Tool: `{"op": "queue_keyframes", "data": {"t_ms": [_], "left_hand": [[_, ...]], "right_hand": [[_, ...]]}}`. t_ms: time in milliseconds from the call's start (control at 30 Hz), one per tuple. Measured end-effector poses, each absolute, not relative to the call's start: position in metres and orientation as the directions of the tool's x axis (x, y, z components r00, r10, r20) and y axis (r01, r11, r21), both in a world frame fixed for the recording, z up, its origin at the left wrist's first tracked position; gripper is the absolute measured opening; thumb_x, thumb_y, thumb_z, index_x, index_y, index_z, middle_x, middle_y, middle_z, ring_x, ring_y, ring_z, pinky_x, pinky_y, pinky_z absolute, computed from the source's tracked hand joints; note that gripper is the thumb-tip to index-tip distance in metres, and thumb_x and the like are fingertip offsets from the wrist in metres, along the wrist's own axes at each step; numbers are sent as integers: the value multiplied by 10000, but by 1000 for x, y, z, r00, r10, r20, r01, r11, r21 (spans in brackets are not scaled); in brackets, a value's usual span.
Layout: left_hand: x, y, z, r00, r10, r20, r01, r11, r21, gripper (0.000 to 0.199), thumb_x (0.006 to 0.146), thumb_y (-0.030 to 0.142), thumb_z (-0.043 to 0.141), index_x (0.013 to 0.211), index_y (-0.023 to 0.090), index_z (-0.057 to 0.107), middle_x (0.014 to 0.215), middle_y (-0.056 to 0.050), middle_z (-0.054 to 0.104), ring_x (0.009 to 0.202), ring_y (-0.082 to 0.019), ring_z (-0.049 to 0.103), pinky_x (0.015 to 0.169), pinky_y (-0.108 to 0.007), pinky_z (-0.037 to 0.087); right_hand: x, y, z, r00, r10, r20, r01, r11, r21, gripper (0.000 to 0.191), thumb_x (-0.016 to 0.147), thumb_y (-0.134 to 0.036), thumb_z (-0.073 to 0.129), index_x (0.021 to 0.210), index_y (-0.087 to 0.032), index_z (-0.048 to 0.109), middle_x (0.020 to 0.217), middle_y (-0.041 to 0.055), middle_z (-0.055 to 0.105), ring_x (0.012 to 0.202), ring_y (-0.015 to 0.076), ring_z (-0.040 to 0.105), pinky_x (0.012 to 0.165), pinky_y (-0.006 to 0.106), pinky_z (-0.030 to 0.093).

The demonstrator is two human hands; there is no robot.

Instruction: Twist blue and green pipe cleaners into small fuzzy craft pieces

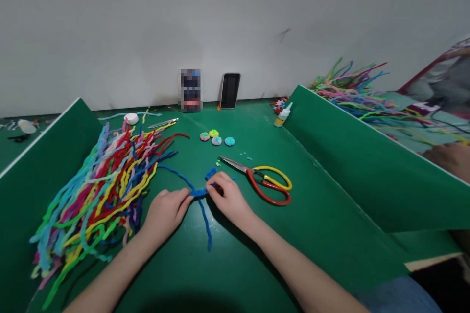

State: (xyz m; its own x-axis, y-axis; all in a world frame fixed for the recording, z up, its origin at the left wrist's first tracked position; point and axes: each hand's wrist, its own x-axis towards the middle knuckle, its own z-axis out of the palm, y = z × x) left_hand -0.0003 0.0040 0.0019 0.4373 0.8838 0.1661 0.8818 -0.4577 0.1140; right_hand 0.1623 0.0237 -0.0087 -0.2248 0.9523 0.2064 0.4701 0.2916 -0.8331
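Note:
Between my hands is a short folded or wound piece of blue pipe cleaner (199,192), with one long tail hanging toward me and another running up to the left. My left hand (167,211) pinches its left end. At its right end my right hand (228,199) is closed with thumb and fingertips together. Just above the right fingers lies another small blue piece (210,173). Scissors (257,176) with one red and one yellow handle rest right of my hands, blades pointing up-left. My fingers partly hide the blue piece's ends.
A heap of colourful pipe cleaners (106,186) lies left. Several small round pom-like pieces (216,141), tweezers (163,123) and a glue bottle (282,115) sit farther back. Two phones (230,91) lean on the wall. Green dividers (367,166) flank the table; a person's hand (450,159) shows at right.

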Motion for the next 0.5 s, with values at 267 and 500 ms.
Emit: {"op": "queue_keyframes", "data": {"t_ms": [267, 500], "left_hand": [[-1, 5, 0, 442, 868, 226, 872, -475, 116, 304, 841, 314, 293, 741, 192, 553, 617, 0, 630, 532, -150, 534, 523, -240, 339], [-1, 4, 1, 446, 855, 263, 866, -487, 112, 340, 847, 326, 272, 737, 190, 563, 613, -1, 635, 522, -146, 538, 510, -232, 348]], "right_hand": [[162, 25, -6, -207, 966, 156, 441, 234, -867, 129, 695, -96, 450, 596, -164, 498, 637, 6, 458, 618, 120, 449, 566, 225, 346], [161, 25, -4, -191, 978, 84, 408, 158, -899, 123, 679, -102, 461, 579, -163, 498, 619, -7, 441, 588, 110, 433, 549, 220, 330]]}}
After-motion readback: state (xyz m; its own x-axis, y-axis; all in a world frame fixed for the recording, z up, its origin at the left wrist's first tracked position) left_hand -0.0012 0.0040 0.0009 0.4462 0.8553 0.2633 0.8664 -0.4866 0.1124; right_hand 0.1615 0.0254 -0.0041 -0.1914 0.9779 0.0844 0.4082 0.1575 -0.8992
